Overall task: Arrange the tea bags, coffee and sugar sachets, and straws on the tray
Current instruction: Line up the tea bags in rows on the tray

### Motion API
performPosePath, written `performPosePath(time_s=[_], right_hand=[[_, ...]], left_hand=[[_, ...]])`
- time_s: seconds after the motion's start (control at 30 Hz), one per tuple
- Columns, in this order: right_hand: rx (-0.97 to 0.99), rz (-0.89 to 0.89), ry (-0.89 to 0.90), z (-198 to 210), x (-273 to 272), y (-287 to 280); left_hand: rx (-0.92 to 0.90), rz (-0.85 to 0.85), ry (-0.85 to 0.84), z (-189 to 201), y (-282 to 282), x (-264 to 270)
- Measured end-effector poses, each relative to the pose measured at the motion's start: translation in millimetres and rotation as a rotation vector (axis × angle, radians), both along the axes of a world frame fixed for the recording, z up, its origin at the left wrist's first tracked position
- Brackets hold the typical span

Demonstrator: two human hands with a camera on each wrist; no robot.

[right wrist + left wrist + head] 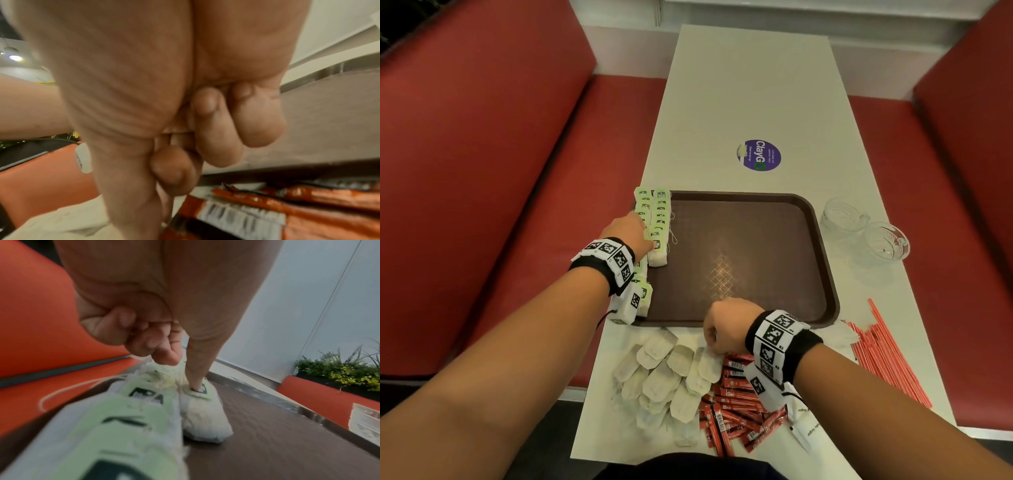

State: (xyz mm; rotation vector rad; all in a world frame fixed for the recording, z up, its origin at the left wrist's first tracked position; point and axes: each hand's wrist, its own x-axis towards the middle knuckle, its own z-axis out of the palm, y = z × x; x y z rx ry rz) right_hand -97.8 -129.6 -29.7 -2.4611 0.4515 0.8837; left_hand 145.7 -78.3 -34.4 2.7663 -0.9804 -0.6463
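Note:
A brown tray [756, 212] lies on the white table. Two rows of tea bags with green tags [659, 219] run along its left edge. My left hand [631, 231] is on these rows. Its thumb presses a tag [202, 390], its forefinger [166, 356] comes down beside it, and the other fingers are curled. In front of the tray lie a loose pile of tea bags [664, 373] and red coffee sachets [736, 411]. My right hand [722, 329], fingers curled [218, 129], pinches the top of a tea bag [709, 359] at the pile's right edge. Red straws [887, 356] lie to the right. White sugar sachets [804, 431] lie by my right wrist.
Two clear glass cups [842, 216] [887, 241] stand right of the tray. A round purple sticker [762, 155] is on the table beyond it. Red bench seats [482, 171] run along both sides of the table. Most of the tray floor is bare.

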Motion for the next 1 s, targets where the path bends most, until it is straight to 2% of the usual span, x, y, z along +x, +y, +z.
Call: performPosePath(time_s=[0.27, 0.4, 0.6, 0.77, 1.0], right_hand=[[0.065, -0.024, -0.054, 8.0, 0.7, -3.4], [0.112, -0.095, -0.150, 12.4, -4.4, -3.2], [0.214, -0.238, -0.280, 9.5, -13.4, -7.1], [0.320, -0.412, -0.382, 7.8, -17.8, -4.9], [0.270, -0.425, -0.363, 12.1, -13.2, -4.0]], left_hand=[[0.124, -0.118, -0.065, -5.5, -17.6, -11.4], [0.104, -0.130, -0.048, -1.9, -17.1, -9.7], [-0.054, -0.059, -0.036, 13.5, 22.8, -2.8], [0.008, -0.054, 0.005, 1.9, 61.3, -21.3], [0.079, -0.048, -0.020, -16.1, 69.9, -51.0]])
